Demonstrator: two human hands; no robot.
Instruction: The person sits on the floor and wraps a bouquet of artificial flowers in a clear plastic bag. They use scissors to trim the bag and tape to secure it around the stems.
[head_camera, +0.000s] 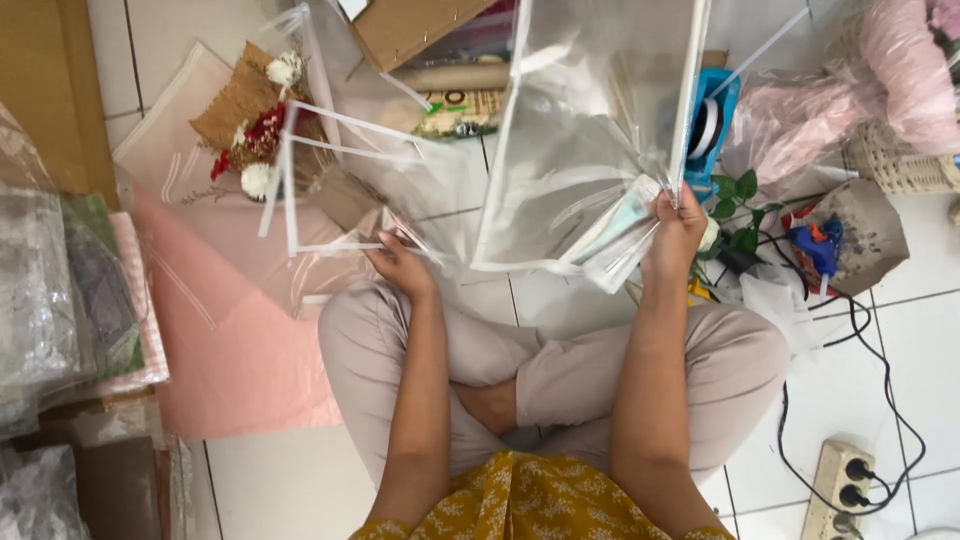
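Observation:
I sit cross-legged on a tiled floor. My right hand (675, 235) grips the lower corner of a large clear plastic sheet with white edging (585, 130), held up in front of me. My left hand (400, 262) holds another clear plastic wrap with white stripes (340, 190), which lies over a small bouquet of red and white dried flowers in brown paper (250, 125). Both sheets hang between my hands and partly hide the things behind them.
Pink wrapping paper (230, 340) lies on the floor at my left. Stacked wrapped sheets (70, 300) sit far left. A cardboard box (410, 30) is ahead. Right: blue tape dispenser (712, 125), green leaves (738, 205), blue glue gun (818, 250), pink wrap (880, 90), power strip (840, 485) with black cables.

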